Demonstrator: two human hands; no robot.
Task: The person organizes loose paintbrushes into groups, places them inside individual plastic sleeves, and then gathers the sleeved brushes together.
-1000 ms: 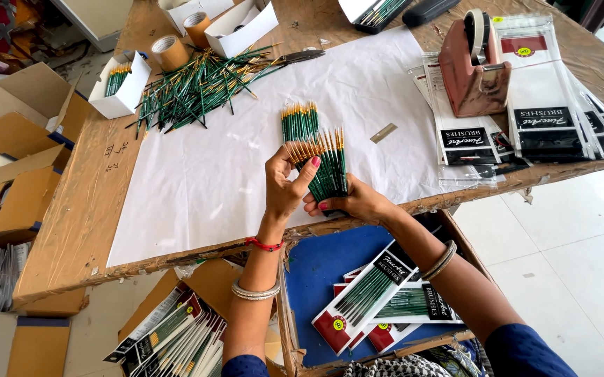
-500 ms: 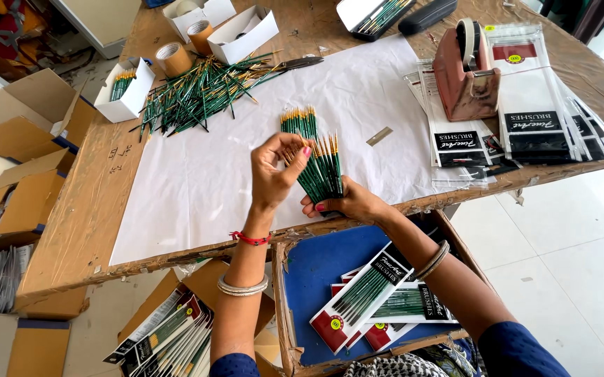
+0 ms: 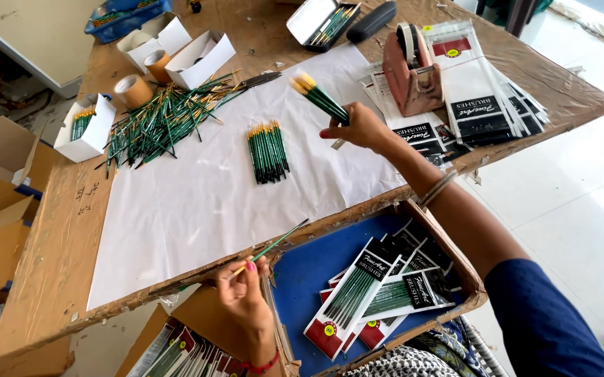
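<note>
Left to right: your left hand [image 3: 246, 297], earlier raised at the bundle, now sits at the table [image 3: 50, 258] edge, its grip pinching a single green brush [image 3: 274, 244]. A sorted brush row [image 3: 268, 150] lies on the white paper [image 3: 197, 202]. Your right hand [image 3: 359, 127] has carried the brush bundle [image 3: 319, 98] rightward, grip closed around it.

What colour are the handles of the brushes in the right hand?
Dark green handles with gold ferrules and pale tips, on the brush bundle in the right hand; head view.
</note>
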